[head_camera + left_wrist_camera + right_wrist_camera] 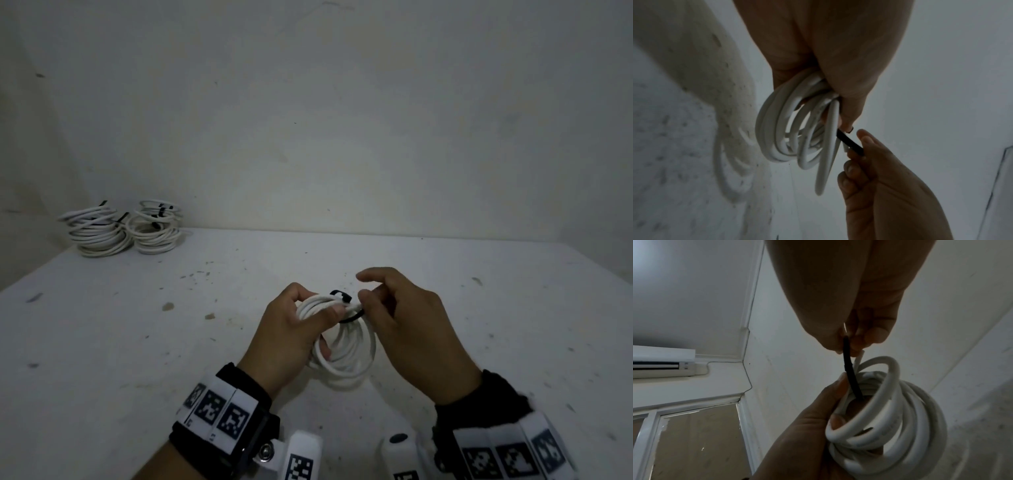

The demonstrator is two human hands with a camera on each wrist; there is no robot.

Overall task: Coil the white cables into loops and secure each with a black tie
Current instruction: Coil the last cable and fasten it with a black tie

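Gripping the white cable coil point(342, 346) above the near middle of the table point(137, 325), the left hand point(291, 339) has its fingers curled through the loops and its thumb pressed down on the bundled top. The coil hangs roughly upright, its ring standing on edge with the opening facing left and right, and the lowest turns sag toward the tabletop; whether they touch it cannot be told. The right hand point(407, 329) pinches the black tie point(851, 374) between thumb and curled fingers, with the index finger raised and slightly bent. That tie runs as a short taut strip from the right-hand pinch down into the coil beside the left thumb, its long axis crossing the cable turns. At the far left corner of the table sit two stacks of finished coils point(123, 229), lying flat, each crossed by black ties.
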